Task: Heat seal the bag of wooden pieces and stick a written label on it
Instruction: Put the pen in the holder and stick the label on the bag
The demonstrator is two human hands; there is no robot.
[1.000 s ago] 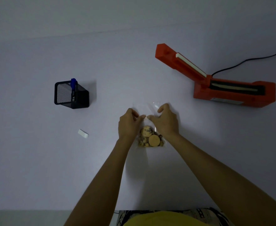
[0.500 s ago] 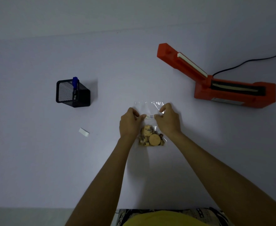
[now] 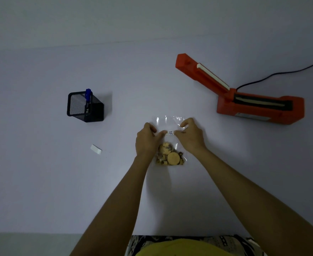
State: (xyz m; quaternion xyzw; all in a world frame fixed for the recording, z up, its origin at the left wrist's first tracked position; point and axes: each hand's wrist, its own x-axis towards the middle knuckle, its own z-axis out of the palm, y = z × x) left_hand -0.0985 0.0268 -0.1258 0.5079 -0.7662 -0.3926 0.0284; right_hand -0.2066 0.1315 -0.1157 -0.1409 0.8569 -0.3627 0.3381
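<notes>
Both hands press the label (image 3: 169,133) on the bag (image 3: 168,124) at table centre: left hand (image 3: 146,140) and right hand (image 3: 191,136) fingertips touch its ends. The writing is probably unreadable; wood pieces (image 3: 170,156) lie below.

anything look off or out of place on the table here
Nothing is spilled or damaged. One stray bit: a small white paper scrap lies loose left of the bag, apart from everything. The sealer sits with its arm raised open. Both hands press the label on the bag.
</notes>
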